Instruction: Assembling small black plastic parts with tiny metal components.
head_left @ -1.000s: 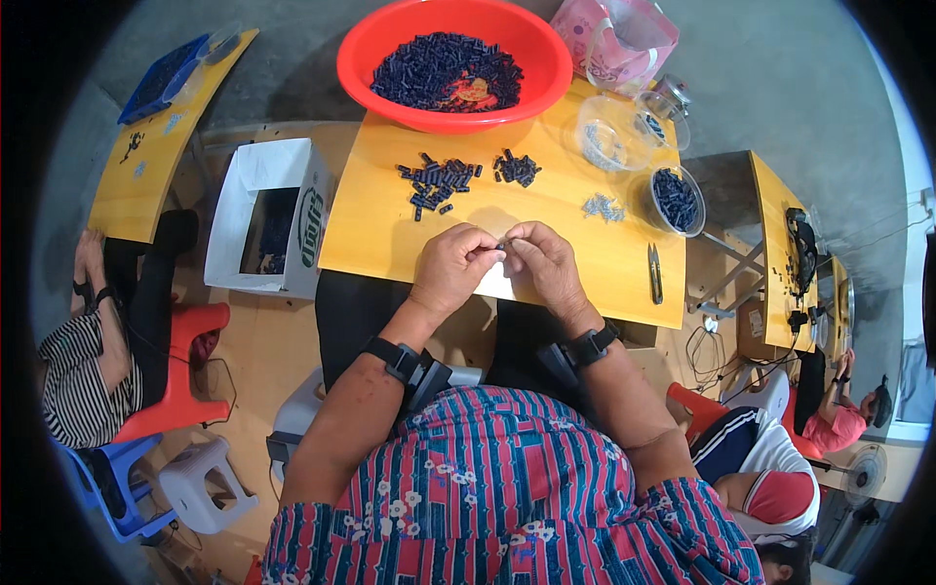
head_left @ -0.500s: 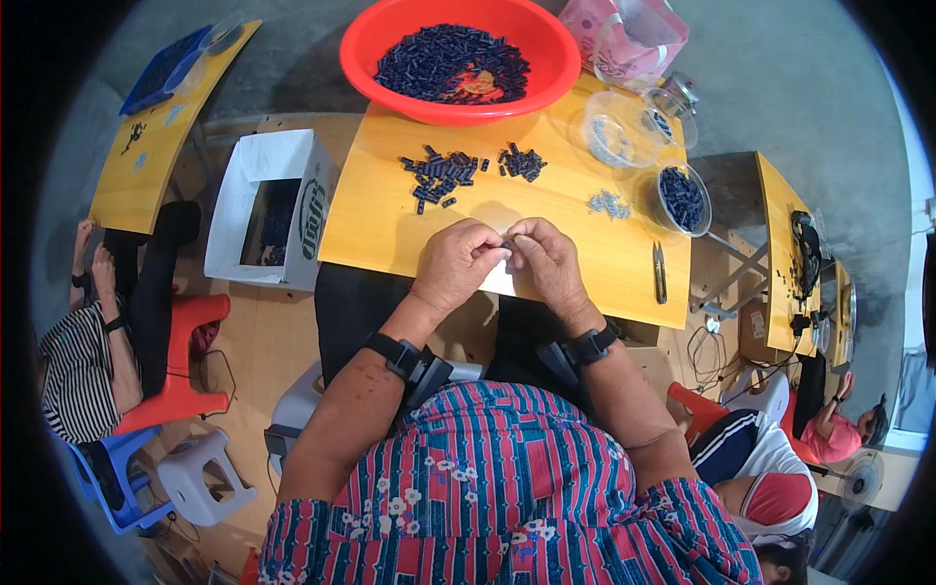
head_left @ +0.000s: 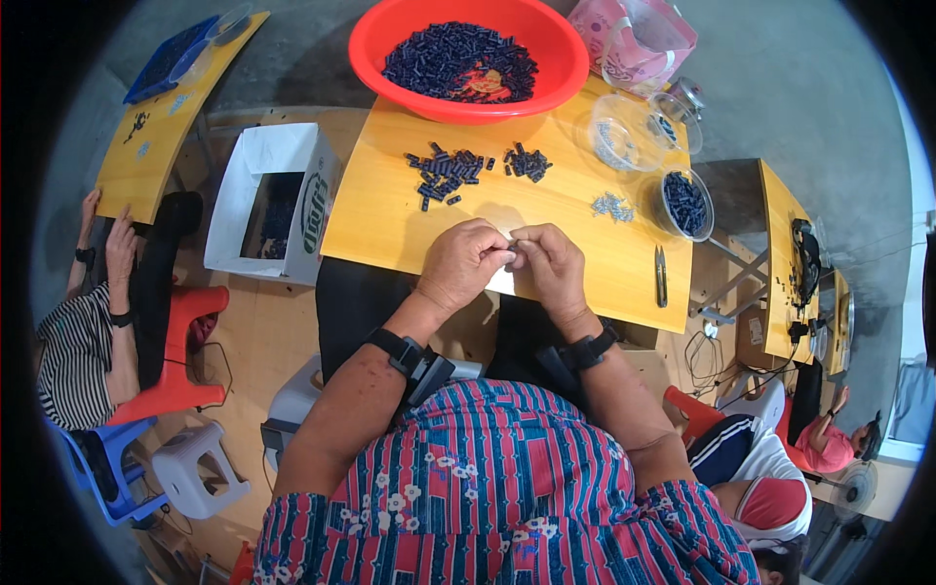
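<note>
Both my hands meet over the near edge of the yellow table [head_left: 380, 219]. Thumb and fingers of my left hand [head_left: 460, 261] pinch a small dark piece [head_left: 513, 248], mostly hidden by the fingertips. My right hand [head_left: 552, 265] grips the same piece from the other side. Beyond them lie a larger pile of small dark blue-black plastic parts [head_left: 447, 174] and a smaller pile of such parts [head_left: 526, 163]. To the right is a little heap of small silvery metal pieces [head_left: 612, 206]. Small snips [head_left: 661, 277] lie near the right edge.
A red basin [head_left: 468, 109] of dark parts stands at the far edge. Clear tubs [head_left: 624, 134] and a tub of dark parts [head_left: 686, 205] are at the right, with a pink bag [head_left: 634, 44] behind. A white box [head_left: 234, 210] sits left. Other people sit at both sides.
The whole view has shifted slightly. My hands stay pinched together, with small finger movements. The person at the left has moved a hand onto their table's edge.
</note>
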Demonstrator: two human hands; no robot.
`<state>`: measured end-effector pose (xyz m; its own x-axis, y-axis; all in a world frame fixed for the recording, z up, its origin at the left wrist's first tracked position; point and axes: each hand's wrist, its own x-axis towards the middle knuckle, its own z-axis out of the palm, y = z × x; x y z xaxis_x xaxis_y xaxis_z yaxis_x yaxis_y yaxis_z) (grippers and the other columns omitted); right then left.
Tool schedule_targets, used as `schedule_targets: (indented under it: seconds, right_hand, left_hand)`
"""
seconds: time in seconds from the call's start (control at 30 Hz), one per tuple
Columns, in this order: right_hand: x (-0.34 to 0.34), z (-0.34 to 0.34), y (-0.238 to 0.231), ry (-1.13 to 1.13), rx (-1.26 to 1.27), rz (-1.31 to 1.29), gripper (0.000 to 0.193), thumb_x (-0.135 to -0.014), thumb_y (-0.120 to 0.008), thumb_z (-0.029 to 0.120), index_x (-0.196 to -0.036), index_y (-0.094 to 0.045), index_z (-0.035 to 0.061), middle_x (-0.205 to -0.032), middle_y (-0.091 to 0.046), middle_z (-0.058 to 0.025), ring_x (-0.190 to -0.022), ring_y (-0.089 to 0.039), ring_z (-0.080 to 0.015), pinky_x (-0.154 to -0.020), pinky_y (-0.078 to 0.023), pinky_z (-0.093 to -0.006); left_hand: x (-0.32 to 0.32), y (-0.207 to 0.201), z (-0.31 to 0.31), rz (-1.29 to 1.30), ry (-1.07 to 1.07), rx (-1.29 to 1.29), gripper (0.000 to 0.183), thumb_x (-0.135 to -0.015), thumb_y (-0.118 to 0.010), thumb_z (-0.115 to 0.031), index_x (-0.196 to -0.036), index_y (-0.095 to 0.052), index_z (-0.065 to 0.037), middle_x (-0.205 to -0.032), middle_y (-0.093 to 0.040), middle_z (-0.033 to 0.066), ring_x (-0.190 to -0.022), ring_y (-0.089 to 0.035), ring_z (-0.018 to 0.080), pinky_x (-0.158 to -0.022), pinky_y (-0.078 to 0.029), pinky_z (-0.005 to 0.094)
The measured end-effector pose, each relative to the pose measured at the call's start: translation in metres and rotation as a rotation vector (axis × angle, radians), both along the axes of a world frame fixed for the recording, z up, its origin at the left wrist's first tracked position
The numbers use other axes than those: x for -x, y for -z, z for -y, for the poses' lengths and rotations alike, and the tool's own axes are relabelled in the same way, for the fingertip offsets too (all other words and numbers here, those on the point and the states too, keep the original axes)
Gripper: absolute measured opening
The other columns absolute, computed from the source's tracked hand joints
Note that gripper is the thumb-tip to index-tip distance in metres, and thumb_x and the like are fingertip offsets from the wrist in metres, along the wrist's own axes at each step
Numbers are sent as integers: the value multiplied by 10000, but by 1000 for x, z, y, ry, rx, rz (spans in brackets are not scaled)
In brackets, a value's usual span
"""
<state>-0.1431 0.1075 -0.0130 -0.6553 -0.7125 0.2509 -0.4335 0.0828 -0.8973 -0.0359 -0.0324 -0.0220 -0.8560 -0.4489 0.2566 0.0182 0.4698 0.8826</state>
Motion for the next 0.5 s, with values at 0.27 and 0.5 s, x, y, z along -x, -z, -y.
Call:
schedule_targets:
  seconds: [0.27,0.5]
  right_hand:
    - [-4,-2,9,44,40,-6,67,-949,-635,-30,-972,-681,13,-868,-660,-87,-686,-668,-138,-662,-553,-274]
    - [-4,-4,19,36,79,176,79,-958,-622,-48,-986,-690,-20,-888,-671,-64,-722,-674,-119,-704,-560,-258]
  left_hand:
    - [2,4,-2,-12,2,62,50,-806,-750,-72,-828,-720,-39,-792,-680,92,-776,-672,264,-711,-544,365]
    - [1,7,0,26,-7,22,55,-807,-754,-77,-837,-728,-38,-793,-682,92,-761,-676,258,-699,-547,364]
